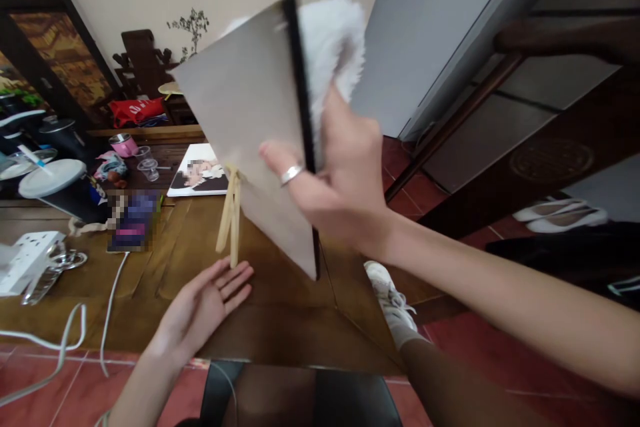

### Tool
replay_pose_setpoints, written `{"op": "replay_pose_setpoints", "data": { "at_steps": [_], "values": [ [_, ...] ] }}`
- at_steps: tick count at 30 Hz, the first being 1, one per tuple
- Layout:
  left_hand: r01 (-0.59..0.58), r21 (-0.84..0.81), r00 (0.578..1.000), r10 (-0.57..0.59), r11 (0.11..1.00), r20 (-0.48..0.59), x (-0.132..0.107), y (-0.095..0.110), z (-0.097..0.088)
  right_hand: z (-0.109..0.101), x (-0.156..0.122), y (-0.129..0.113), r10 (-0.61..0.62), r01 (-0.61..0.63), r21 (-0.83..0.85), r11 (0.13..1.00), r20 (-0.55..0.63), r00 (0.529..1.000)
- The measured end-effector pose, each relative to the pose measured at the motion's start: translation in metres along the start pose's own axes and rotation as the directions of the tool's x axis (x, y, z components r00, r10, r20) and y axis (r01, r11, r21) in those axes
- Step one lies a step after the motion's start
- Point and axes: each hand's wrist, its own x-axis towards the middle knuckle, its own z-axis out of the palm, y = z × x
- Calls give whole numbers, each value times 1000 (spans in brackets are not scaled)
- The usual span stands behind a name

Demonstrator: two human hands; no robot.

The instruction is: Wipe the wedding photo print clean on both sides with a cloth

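My right hand (340, 180), a ring on one finger, grips the black edge of a picture frame (250, 120) held up in the air, its grey cardboard back toward me. A white fluffy cloth (333, 40) is pressed behind the frame by the same hand. A beige stand strip (231, 217) hangs from the frame's back. My left hand (207, 303) lies open, palm up, just below that strip, over the brown wooden table (280, 320).
A photo print (197, 173) lies farther back on the table, with a phone (133, 220), plastic cups (147, 163), a pink cup and a white power strip (27, 257) with cables to the left. Dark wooden furniture stands right. My white shoe (393, 297) rests on red floor tiles.
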Motion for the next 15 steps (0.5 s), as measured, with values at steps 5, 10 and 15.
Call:
{"op": "replay_pose_setpoints", "data": {
  "at_steps": [5,10,15],
  "values": [
    [109,-260,993,-119,959,-22,5,-15,32,30,12,41,360,29,757,653,-343,867],
    [-285,-202,859,156,937,-488,5,-17,41,30,-13,50,602,-179,940,290,-34,798],
    [-278,-15,774,215,960,-596,-3,13,14,2,-35,67,617,-357,920,164,187,764]
  ]
}}
